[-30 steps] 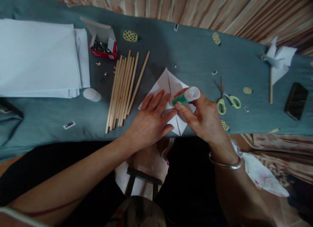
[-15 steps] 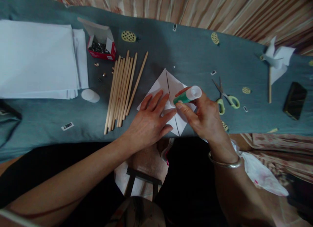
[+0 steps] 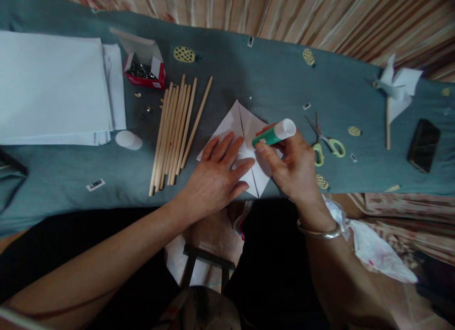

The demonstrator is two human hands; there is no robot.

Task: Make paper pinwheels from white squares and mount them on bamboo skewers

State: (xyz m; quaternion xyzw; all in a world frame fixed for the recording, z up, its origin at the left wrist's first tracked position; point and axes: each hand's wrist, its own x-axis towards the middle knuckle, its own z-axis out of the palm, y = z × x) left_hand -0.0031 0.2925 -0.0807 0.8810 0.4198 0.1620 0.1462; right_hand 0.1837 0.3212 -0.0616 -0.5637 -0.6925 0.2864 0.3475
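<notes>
Glue stick (image 3: 273,134) tipped farther in right hand's (image 3: 297,165) closed grip, left hand (image 3: 216,177) spread, paper (image 3: 253,123) at table edge (image 3: 355,191)

My glue stick (image 3: 269,137) is green with a white end, my paper (image 3: 253,122) white with dark lines. The teal cloth (image 3: 277,79) bears black-spotted yellow pineapples (image 3: 184,54); the scissor handles (image 3: 333,141) are pale green.

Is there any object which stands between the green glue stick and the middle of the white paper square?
Nothing visible does. The right hand holds the green glue stick at the square's middle; the left hand lies on the white paper square beside it. Whether the tip touches the paper is hidden.
</notes>
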